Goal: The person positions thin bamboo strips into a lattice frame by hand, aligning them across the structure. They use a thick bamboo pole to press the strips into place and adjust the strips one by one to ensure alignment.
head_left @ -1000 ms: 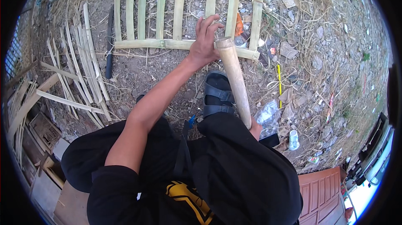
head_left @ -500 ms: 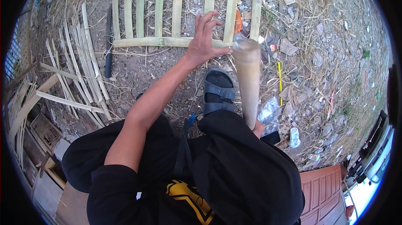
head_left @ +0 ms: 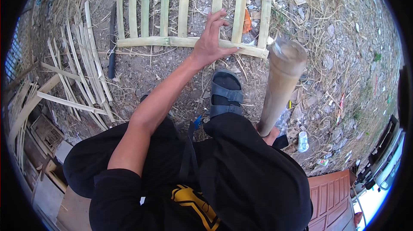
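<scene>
A frame of pale bamboo slats (head_left: 183, 5) lies on the ground, its slats joined to a near crosspiece (head_left: 150, 41). My left hand (head_left: 209, 44) rests over that crosspiece near its right part, at the foot of one slat. Its fingers are apart and slightly bent, the thumb stretched to the right along the crosspiece. Low beside my right knee, my right hand (head_left: 271, 136) is closed round the lower end of a thick, round wooden club (head_left: 282, 87). The club's wide end is raised, blurred, just right of the crosspiece's end. Most of my right hand is hidden behind club and knee.
A long dark-handled blade (head_left: 112, 61) lies left of the frame, beside a heap of split bamboo strips (head_left: 84, 61). My sandalled foot (head_left: 226, 91) stands just below the crosspiece. Clear plastic (head_left: 283, 121), a crumpled cup (head_left: 303, 141) and dry litter lie to the right.
The club's wide end has swung to the right, away from the crosspiece, uncovering its right end. My left hand stays in nearly the same place.
</scene>
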Demonstrator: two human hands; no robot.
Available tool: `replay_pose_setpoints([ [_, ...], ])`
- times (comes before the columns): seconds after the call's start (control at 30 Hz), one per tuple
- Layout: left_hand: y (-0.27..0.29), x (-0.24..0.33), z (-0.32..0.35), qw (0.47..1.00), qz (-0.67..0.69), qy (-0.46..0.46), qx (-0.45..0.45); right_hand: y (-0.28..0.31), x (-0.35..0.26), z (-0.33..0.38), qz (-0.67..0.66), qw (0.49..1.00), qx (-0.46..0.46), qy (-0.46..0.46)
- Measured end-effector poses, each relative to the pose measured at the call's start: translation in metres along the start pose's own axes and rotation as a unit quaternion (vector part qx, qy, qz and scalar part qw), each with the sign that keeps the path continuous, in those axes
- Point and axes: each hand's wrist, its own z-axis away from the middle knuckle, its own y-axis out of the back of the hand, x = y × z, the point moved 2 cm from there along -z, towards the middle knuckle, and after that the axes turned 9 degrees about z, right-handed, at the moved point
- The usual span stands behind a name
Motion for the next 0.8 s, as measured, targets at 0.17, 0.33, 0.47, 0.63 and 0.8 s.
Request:
replay_pose_setpoints([
  [0.17, 0.001, -0.005, -0.003, 1.000, -0.004, -0.009, 0.015, -0.014, 0.002, -0.016, 0.129, 0.991, -0.031, 0.005],
  [0.33, -0.002, -0.002, -0.004, 1.000, 0.014, 0.005, 0.013, -0.005, -0.002, -0.005, 0.029, 1.000, -0.007, -0.009],
  [0.47, -0.001, -0.002, 0.002, 1.000, 0.022, 0.019, 0.008, -0.012, 0.009, -0.008, 0.115, 0.993, -0.011, -0.006],
  [0.63, 0.004, 0.002, -0.004, 1.000, 0.014, 0.016, 0.009, -0.008, -0.007, -0.003, 0.000, 0.996, 0.006, 0.091],
  [0.8, -0.006, -0.009, 0.000, 0.999, 0.022, 0.020, -0.013, -0.021, -0.006, -0.017, 0.117, 0.992, 0.031, 0.037],
])
